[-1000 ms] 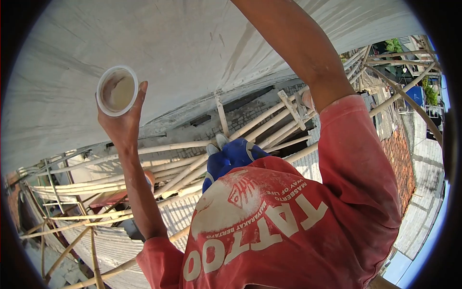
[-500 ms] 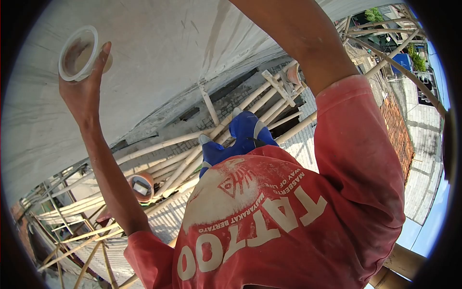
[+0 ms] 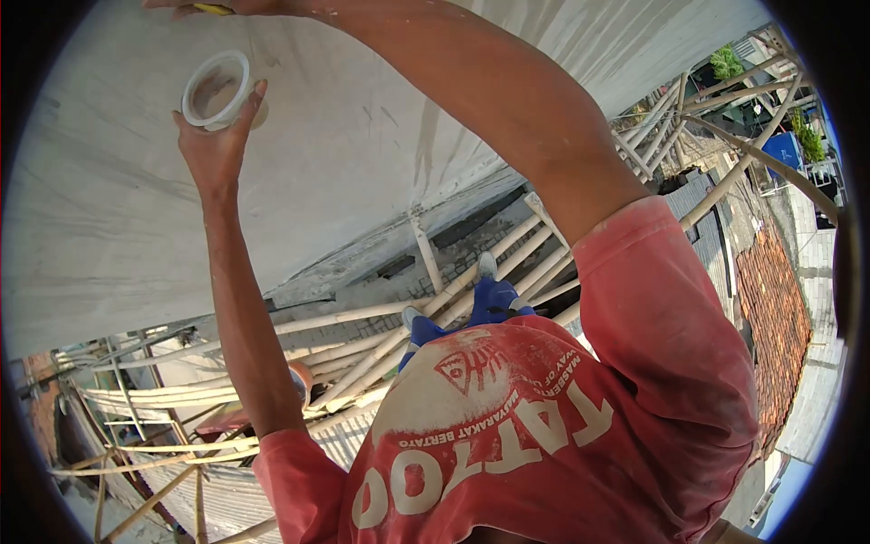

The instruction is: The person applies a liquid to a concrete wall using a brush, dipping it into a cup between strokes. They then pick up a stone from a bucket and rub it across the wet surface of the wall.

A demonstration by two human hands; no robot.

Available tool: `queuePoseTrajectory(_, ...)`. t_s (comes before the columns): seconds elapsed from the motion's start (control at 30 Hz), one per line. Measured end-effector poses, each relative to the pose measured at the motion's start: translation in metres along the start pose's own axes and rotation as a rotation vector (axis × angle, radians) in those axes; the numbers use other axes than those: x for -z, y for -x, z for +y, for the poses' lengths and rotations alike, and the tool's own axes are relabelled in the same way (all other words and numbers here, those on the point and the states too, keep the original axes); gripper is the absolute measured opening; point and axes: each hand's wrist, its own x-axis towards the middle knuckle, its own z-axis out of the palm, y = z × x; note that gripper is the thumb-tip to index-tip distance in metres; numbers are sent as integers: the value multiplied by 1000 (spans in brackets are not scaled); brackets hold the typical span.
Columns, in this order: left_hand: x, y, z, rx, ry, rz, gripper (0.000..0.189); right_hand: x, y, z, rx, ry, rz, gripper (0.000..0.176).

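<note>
My left hand (image 3: 216, 156) grips a round plastic tub (image 3: 192, 98) from below, thumb along its side. The tub has a pale rim, a see-through wall and a brownish-grey smear inside, and it is held up close in front of the grey wall (image 3: 335, 163). At the top edge of the view, my right hand (image 3: 258, 6) is bent across to the left and partly cut off. Its fingers are closed around a small yellow object (image 3: 215, 9), most of which is hidden, against the wall just above the tub.
Under my shoes (image 3: 488, 266) run several bamboo poles (image 3: 362, 313) of a scaffold, with the ground far below. More poles (image 3: 752, 168) cross at the right. A bucket (image 3: 300, 379) sits behind my left arm. Tiled roofs (image 3: 775, 317) lie beyond.
My right hand has come into view at the top with the yellow object. The tub and my left hand appear further right, and the whole view has shifted.
</note>
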Motion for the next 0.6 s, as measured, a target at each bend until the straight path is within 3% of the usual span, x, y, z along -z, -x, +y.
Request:
queuePoseTrajectory(0.07, -6, -1, 7, -34, 5, -13, 59, 3, -5, -22, -275, -123, -104, 53)
queuePoseTrajectory(0.1, -11, -4, 7, -39, 83, -10, 56, 9, -10, -21, -312, -282, -96, 48)
queuePoseTrajectory(0.13, -16, -4, 10, -40, 115, -1, 57, 24, -13, -21, -302, -294, -161, 48)
queuePoseTrajectory(0.2, -21, -4, 10, -12, 135, -12, 66, 62, -21, -19, -272, -275, -61, 58)
queuePoseTrajectory(0.3, -26, -3, -2, -15, 158, 15, 67, 131, -5, 3, -414, -245, -68, 54)
queuePoseTrajectory(0.47, -22, -9, -1, -33, 161, 21, 54, 226, 30, 78, -712, -156, 309, 41)
queuePoseTrajectory(0.6, -25, -13, 0, -118, 54, 29, 52, 298, 26, 142, -1063, -319, 609, 37)
